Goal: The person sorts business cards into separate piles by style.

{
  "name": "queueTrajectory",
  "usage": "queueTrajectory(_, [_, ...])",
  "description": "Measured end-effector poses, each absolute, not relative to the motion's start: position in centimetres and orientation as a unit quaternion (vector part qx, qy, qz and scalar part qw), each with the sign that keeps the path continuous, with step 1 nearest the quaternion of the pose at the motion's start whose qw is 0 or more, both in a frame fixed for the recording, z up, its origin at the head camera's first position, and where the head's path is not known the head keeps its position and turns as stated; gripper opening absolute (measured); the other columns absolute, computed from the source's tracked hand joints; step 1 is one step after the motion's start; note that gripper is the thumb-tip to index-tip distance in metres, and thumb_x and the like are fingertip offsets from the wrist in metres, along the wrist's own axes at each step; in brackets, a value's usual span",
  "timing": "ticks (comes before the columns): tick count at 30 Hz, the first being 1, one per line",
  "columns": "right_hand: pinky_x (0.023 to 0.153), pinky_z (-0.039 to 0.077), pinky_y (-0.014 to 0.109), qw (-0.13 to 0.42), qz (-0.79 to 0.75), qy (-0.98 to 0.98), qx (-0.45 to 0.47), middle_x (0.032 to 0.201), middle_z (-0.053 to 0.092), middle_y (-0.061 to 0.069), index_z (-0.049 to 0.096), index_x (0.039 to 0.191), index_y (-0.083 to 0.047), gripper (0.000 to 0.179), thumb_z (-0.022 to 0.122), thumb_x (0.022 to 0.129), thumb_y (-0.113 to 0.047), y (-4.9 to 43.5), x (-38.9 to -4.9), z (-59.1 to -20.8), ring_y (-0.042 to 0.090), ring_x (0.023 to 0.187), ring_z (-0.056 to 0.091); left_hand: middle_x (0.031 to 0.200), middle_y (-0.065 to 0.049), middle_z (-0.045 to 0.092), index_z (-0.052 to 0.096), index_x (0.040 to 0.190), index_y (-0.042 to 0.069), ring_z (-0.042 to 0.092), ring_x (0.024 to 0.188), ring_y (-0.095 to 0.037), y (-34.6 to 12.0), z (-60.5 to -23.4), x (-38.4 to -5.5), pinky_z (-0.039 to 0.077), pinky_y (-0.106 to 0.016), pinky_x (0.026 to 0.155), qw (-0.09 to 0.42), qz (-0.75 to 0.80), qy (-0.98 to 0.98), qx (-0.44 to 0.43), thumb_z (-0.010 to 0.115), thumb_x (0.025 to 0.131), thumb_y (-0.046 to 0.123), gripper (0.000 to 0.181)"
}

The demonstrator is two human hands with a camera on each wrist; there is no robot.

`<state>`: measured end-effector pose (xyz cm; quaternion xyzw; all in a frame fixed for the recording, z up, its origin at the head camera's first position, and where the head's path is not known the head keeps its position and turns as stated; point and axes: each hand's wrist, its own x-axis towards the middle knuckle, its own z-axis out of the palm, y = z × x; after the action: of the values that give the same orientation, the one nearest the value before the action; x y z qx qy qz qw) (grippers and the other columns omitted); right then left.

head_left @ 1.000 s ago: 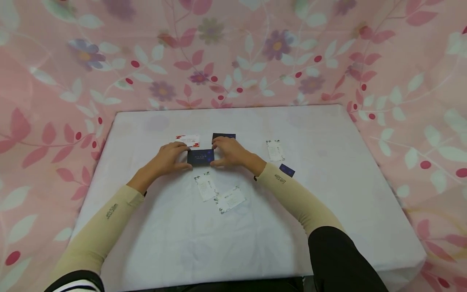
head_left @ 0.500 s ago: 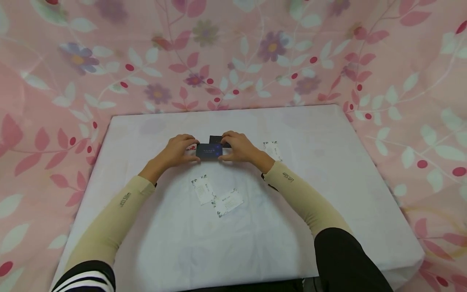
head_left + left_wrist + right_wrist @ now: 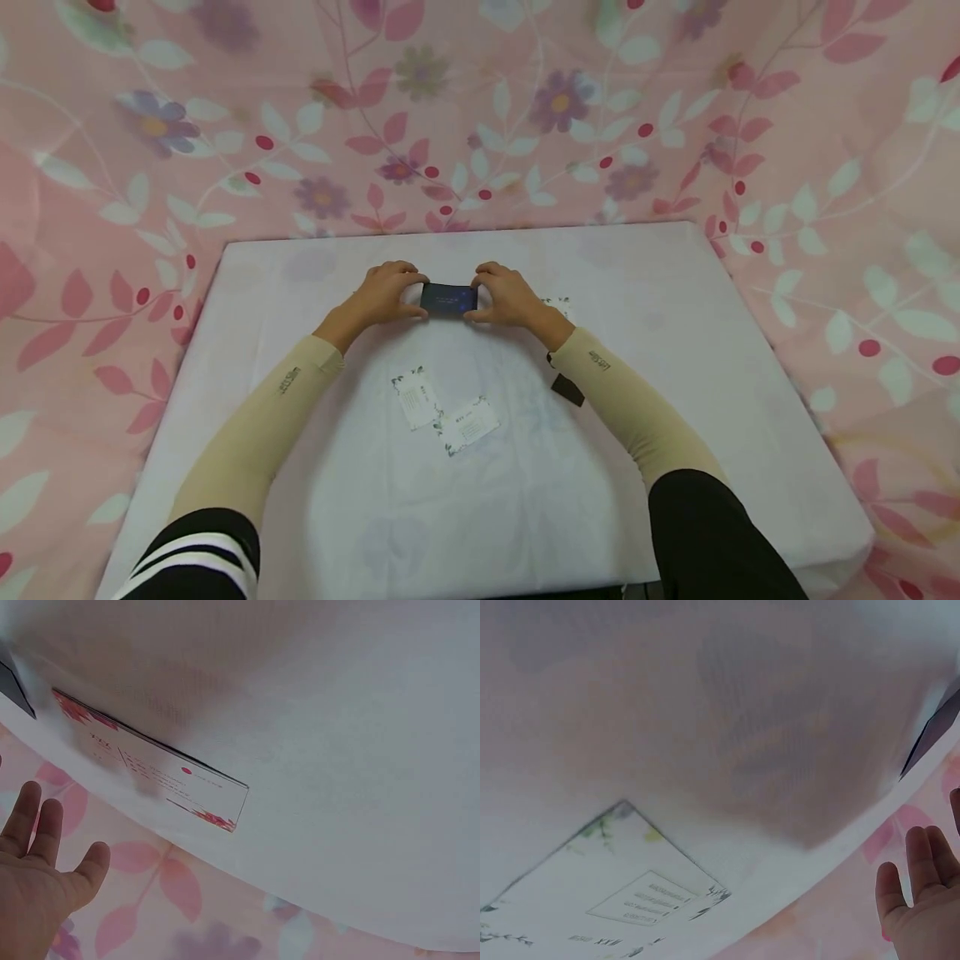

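Left hand [image 3: 386,296]: pinching the left end of the dark blue card [image 3: 448,300], thumb at its near corner and fingers at the far one, spread only as far as that short side.
Right hand [image 3: 510,297]: gripping the right end the same way, thumb nearer me, fingertips beyond.
Dark blue card: between my two hands over the far part of the table, long sides running left to right, pale marks on its face. I can't tell whether it touches the cloth.
Red-leaf card [image 3: 150,760]: on the cloth near my left hand, as my left wrist camera shows it.
Nearer cards: one tilted white card [image 3: 415,398] and a second white card [image 3: 467,427] lie between my forearms, corners meeting or nearly so.
Beside my right wrist: a leaf-bordered card [image 3: 630,885], partly hidden in the head view.
Small dark card [image 3: 567,390]: on the cloth, partly covered by my tan right sleeve [image 3: 626,404].
Table: spread with a white cloth [image 3: 555,500].
Backdrop: pink floral fabric [image 3: 465,100].
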<state>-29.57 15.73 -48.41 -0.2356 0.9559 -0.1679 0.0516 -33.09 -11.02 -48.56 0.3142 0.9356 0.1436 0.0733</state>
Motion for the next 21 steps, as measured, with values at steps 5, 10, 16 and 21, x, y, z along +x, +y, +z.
queueTrajectory(5, [0.109, 0.039, 0.052, 0.061, -0.175, 0.957, -0.225, 0.144, 0.048, 0.015, 0.065, 0.118, -0.01, 0.052, 0.077, 0.082, -0.047, 15.7, -30.2, -48.5, 0.032, 0.134, 0.046, 0.137, -0.015, 0.053, 0.062, 0.132, 0.016, 0.043, 0.133, -0.037, -10.6, -48.6, -34.1, 0.031, -0.064, 0.107, 0.09, 0.131, 0.94, 0.303, 0.081, 0.079, 0.046, 0.064])
queueTrajectory(10, [0.109, 0.04, 0.051, 0.066, -0.164, 0.96, -0.215, 0.14, 0.051, 0.014, 0.064, 0.12, -0.01, 0.053, 0.077, 0.082, -0.046, 16.2, -30.9, -49.2, 0.031, 0.131, 0.048, 0.138, -0.015, 0.053, 0.063, 0.131, 0.015, 0.043, 0.132, -0.037, -9.8, -48.7, -34.6, 0.03, -0.064, 0.107, 0.102, 0.136, 0.937, 0.307, 0.081, 0.079, 0.044, 0.063])
queueTrajectory(16, [0.108, 0.042, 0.049, 0.078, -0.168, 0.957, -0.222, 0.138, 0.052, 0.016, 0.065, 0.121, -0.009, 0.054, 0.077, 0.083, -0.045, 16.5, -31.4, -49.7, 0.032, 0.128, 0.051, 0.139, -0.015, 0.053, 0.063, 0.132, 0.014, 0.043, 0.133, -0.037, -9.2, -49.0, -34.8, 0.03, -0.064, 0.107, 0.119, 0.12, 0.94, 0.296, 0.081, 0.079, 0.045, 0.064])
queueTrajectory(21, [0.107, 0.043, 0.049, 0.084, -0.157, 0.958, -0.226, 0.138, 0.052, 0.016, 0.065, 0.121, -0.008, 0.055, 0.076, 0.083, -0.046, 16.5, -31.5, -50.2, 0.032, 0.127, 0.052, 0.14, -0.014, 0.053, 0.063, 0.133, 0.013, 0.044, 0.132, -0.036, -8.9, -49.1, -34.8, 0.03, -0.062, 0.108, 0.133, 0.108, 0.94, 0.295, 0.08, 0.08, 0.044, 0.064])
